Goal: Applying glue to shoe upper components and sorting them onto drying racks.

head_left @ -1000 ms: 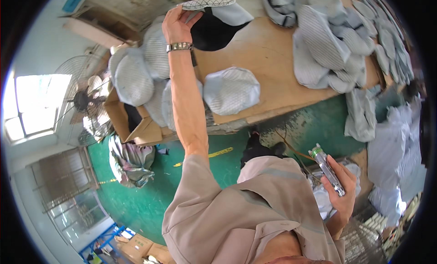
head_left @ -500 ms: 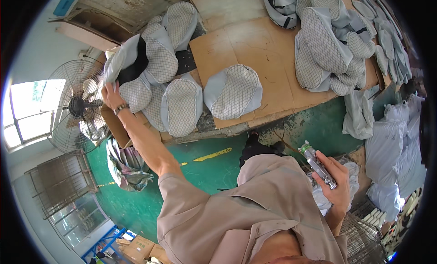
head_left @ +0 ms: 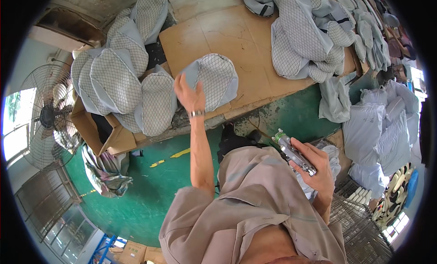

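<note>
My left hand [head_left: 190, 94] reaches up to the near edge of the brown work table [head_left: 236, 41] and lies on a pale blue quilted cushion cover [head_left: 214, 79]; its fingers touch the cover's left edge. A wristwatch [head_left: 196, 113] sits on that wrist. Low at the right, my right hand [head_left: 314, 166] is shut on a grey metal hand tool [head_left: 293, 152] held over my lap. To the left of the cover lies a pile of the same quilted covers [head_left: 120, 77], some spilling over a cardboard box [head_left: 98, 132].
A bigger heap of quilted covers [head_left: 314, 32] fills the table's right end. Pale blue fabric bundles [head_left: 382, 132] lie at the right. A standing fan [head_left: 45, 116] is at the left. A wire basket [head_left: 359, 218] stands at lower right. The floor [head_left: 150, 191] is green.
My left arm has swung right from the cover pile by the fan to the lone cover at the table's near edge. The right hand keeps the tool, almost still.
</note>
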Motion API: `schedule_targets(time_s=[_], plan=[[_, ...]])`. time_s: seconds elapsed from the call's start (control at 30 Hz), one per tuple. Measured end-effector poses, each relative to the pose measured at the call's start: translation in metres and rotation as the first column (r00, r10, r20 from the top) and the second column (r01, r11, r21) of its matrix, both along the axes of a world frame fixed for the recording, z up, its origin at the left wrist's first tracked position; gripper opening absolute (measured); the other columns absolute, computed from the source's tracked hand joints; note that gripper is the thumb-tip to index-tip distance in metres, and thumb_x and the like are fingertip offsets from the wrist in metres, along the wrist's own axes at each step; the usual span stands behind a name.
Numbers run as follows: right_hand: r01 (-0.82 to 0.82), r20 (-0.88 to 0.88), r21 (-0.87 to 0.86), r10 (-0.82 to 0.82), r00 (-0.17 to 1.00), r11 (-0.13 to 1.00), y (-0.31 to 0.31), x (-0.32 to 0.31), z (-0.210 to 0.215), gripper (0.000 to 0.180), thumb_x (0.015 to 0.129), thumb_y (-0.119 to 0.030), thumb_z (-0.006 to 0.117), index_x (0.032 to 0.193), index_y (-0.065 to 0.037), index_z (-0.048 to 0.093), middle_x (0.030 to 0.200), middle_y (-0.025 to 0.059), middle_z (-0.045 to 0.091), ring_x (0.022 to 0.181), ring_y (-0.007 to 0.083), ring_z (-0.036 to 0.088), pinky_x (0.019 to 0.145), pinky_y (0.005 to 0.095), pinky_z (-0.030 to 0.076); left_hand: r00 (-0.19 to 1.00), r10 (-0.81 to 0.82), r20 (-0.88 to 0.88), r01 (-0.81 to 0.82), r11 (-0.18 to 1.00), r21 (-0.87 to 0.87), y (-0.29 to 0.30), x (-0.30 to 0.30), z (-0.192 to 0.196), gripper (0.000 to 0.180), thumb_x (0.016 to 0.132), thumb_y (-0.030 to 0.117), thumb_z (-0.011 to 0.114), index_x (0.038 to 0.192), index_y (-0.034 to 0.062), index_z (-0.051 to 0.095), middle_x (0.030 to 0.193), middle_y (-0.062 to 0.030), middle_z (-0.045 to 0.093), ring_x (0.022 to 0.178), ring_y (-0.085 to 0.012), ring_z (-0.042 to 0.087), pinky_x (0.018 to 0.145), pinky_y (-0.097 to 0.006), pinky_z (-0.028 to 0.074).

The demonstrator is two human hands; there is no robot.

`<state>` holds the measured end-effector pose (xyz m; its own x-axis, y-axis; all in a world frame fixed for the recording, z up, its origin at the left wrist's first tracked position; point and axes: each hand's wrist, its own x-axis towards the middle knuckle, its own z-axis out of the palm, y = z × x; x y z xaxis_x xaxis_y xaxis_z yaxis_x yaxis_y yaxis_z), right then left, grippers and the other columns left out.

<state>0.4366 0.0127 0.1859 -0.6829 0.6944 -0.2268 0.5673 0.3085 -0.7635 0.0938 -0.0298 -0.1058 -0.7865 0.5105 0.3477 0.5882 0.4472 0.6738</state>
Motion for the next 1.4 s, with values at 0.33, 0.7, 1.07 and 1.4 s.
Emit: schedule_targets(time_s=[0.33,0.7,1.07,1.4], plan=[[0.099,0.044,-0.033,-0.097,0.994,0.995,-0.012,0.025,-0.002,0.056,0.077,-0.005,0.078,0.130,0.001,0.062,0.101,0.0192,0.069,0.087,0.0331,0.068,0.079,0.0356,0.053,0.669,-0.477,0.570,0.608,0.792,-0.050,0.123,-0.060,0.007,0.046,0.076,0.035,0.086,0.104,0.0045,0.065,0.083,-0.0094,0.069,0.075,-0.0222,0.064,0.073,-0.036,0.052],[0.185,0.058,-0.014,-0.184,0.981,0.983,-0.010,0.033,-0.005,0.055,0.077,-0.007,0.078,0.129,0.002,0.063,0.103,0.0197,0.070,0.087,0.0328,0.069,0.078,0.0355,0.053,0.960,0.193,0.202,-0.151,0.967,-0.207,0.156,-0.066,-0.076,0.070,0.083,0.038,0.079,0.135,0.0012,0.051,0.133,-0.0263,0.055,0.124,-0.0373,0.054,0.103,-0.048,0.043],[0.159,0.044,-0.045,-0.157,0.987,0.986,-0.001,0.022,-0.011,0.057,0.076,-0.006,0.077,0.131,0.002,0.061,0.099,0.0194,0.069,0.084,0.0321,0.068,0.076,0.0355,0.052,0.815,-0.577,0.053,0.496,0.648,-0.578,0.083,0.098,-0.089,0.103,0.078,0.072,0.065,0.156,0.0137,0.031,0.166,-0.0195,0.010,0.151,-0.0468,0.002,0.112,-0.074,0.004],[0.181,0.051,-0.040,-0.179,0.983,0.983,0.001,0.027,-0.013,0.056,0.077,-0.005,0.077,0.130,0.002,0.061,0.098,0.0189,0.069,0.083,0.0317,0.068,0.076,0.0344,0.052,0.735,-0.677,0.034,0.659,0.703,-0.268,0.077,0.087,-0.066,0.077,0.080,0.053,0.072,0.139,0.0063,0.052,0.155,-0.0203,0.035,0.141,-0.0453,0.030,0.112,-0.065,0.023]])
